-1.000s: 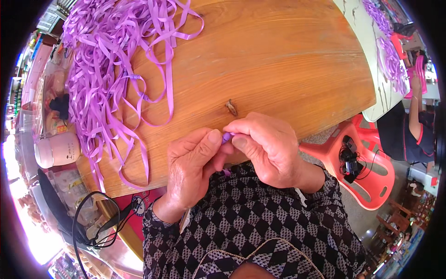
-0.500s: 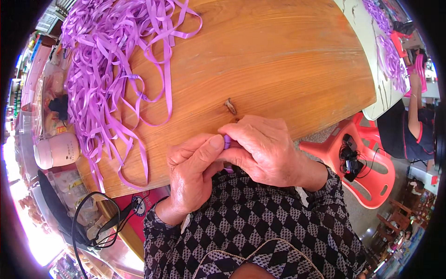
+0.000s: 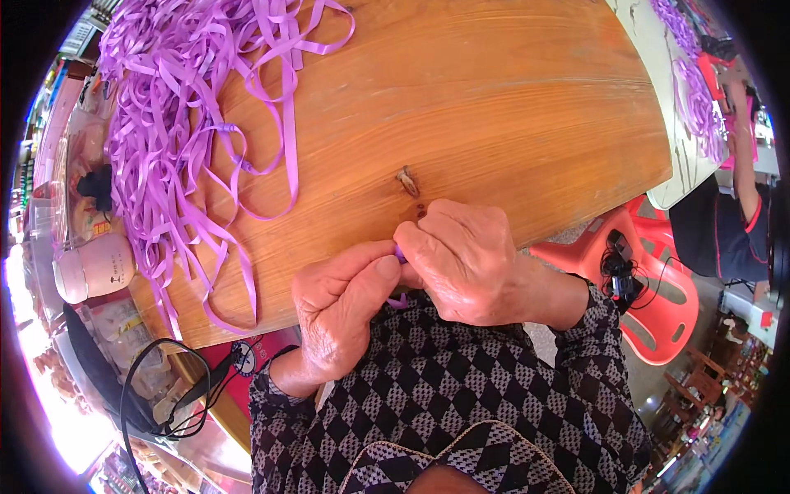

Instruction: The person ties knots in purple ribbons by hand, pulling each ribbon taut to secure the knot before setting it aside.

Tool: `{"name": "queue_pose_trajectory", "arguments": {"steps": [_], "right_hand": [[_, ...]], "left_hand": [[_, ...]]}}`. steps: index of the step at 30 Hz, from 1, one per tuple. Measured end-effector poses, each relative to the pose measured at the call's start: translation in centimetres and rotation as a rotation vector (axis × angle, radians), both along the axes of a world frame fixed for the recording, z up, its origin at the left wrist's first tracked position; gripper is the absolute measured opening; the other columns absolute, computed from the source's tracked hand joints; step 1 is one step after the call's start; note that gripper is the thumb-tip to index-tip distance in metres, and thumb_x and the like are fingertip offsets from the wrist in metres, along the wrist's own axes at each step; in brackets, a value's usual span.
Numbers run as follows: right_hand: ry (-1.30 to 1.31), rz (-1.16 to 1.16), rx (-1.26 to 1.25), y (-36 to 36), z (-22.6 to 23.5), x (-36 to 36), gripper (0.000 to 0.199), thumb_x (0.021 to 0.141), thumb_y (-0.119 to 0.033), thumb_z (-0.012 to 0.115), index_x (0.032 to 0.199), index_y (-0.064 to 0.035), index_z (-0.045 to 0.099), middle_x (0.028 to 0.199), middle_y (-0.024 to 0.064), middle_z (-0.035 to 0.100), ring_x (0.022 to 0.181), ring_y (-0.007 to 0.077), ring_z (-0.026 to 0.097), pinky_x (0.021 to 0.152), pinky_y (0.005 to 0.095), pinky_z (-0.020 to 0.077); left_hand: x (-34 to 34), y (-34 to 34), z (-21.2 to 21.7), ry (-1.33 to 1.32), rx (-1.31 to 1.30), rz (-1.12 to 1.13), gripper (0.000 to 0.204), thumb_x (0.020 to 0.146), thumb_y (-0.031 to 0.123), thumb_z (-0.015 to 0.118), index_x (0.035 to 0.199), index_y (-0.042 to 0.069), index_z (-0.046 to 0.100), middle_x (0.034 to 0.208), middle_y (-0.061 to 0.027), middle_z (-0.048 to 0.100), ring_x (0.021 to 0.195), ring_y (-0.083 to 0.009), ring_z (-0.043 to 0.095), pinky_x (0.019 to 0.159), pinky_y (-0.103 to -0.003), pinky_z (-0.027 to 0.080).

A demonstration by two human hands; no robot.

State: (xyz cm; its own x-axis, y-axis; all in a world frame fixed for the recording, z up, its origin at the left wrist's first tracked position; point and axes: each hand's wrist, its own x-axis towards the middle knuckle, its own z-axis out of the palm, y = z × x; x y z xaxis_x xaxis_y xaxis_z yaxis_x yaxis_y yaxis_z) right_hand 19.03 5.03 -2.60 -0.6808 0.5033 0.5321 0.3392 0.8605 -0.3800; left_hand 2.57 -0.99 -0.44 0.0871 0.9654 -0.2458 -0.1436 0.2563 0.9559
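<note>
The wooden tabletop (image 3: 494, 107) is stretching from a heap of purple ribbons (image 3: 160, 99) on its left to its right edge, near a red chair (image 3: 588, 247). At its front edge, the left hand (image 3: 341, 300) and right hand (image 3: 461, 259) are sitting close together, curled, pinching a small purple piece (image 3: 400, 253) between them.

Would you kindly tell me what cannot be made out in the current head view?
Head view:
- Purple piece pinched between the left hand and right hand: fingers cover most of it, so its full shape is hidden.
- Purple ribbon pile: cut off by the upper edge; overlapping strands prevent counting.
- Coral stool: the right sleeve hides part of it.
- Shelf items at lower right: too small and blurred.
</note>
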Motion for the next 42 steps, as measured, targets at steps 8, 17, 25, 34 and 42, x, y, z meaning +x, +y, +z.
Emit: {"name": "queue_pose_trajectory", "arguments": {"steps": [8, 17, 25, 34, 42], "right_hand": [[0.029, 0.056, 0.176, 0.8, -0.1, -0.3, 0.048, 0.045, -0.011, 0.060, 0.088, 0.0109, 0.057, 0.065, 0.0090, 0.045, 0.056, 0.0231, 0.048, 0.046, 0.0332, 0.0408], [0.023, 0.054, 0.180, 2.0, -0.6, -0.8, 0.031, 0.063, -0.024, 0.063, 0.079, 0.0020, 0.056, 0.064, 0.0073, 0.049, 0.056, 0.0211, 0.050, 0.048, 0.0325, 0.0419], [0.154, -0.037, -0.113, 0.8, -0.3, 0.4, 0.043, 0.067, -0.030, 0.078, 0.089, -0.0016, 0.054, 0.067, 0.0062, 0.052, 0.059, 0.0234, 0.056, 0.051, 0.0346, 0.0444], [0.189, 0.026, -1.040, 3.1, 5.4, 4.6, 0.009, 0.084, -0.011, 0.067, 0.081, -0.0036, 0.065, 0.064, 0.0075, 0.060, 0.056, 0.0114, 0.056, 0.050, 0.0278, 0.0412], [0.491, -0.358, -0.847, 18.1, 10.3, 13.9, 0.017, 0.081, -0.015, 0.070, 0.080, 0.0017, 0.067, 0.066, 0.0037, 0.061, 0.049, 0.0060, 0.049, 0.043, 0.0176, 0.0315]], "left_hand": [[-0.2, -0.3, -0.4, 0.376, 0.037, -0.033, 0.020, 0.094, 0.008, 0.055, 0.104, -0.007, 0.064, 0.082, -0.0030, 0.065, 0.064, -0.0044, 0.049, 0.055, -0.018, 0.038], [-0.3, 0.3, -1.3, 0.326, 0.184, 0.078, 0.022, 0.094, 0.011, 0.054, 0.102, -0.007, 0.065, 0.071, -0.0003, 0.060, 0.054, -0.0023, 0.043, 0.046, -0.016, 0.030], [-0.3, 0.0, -0.3, -0.192, -0.219, 0.176, 0.027, 0.096, 0.016, 0.053, 0.102, -0.006, 0.065, 0.068, -0.0004, 0.059, 0.049, -0.0008, 0.036, 0.044, -0.017, 0.025], [0.6, 0.2, 0.0, 0.010, 0.149, 0.082, 0.043, 0.090, 0.013, 0.060, 0.126, -0.007, 0.049, 0.110, -0.0132, 0.061, 0.093, -0.0161, 0.058, 0.077, -0.027, 0.046], [1.7, 0.4, -0.7, 0.155, 0.307, 0.156, 0.056, 0.084, 0.011, 0.062, 0.133, -0.006, 0.042, 0.120, -0.0177, 0.057, 0.109, -0.0254, 0.055, 0.096, -0.037, 0.038]]}}
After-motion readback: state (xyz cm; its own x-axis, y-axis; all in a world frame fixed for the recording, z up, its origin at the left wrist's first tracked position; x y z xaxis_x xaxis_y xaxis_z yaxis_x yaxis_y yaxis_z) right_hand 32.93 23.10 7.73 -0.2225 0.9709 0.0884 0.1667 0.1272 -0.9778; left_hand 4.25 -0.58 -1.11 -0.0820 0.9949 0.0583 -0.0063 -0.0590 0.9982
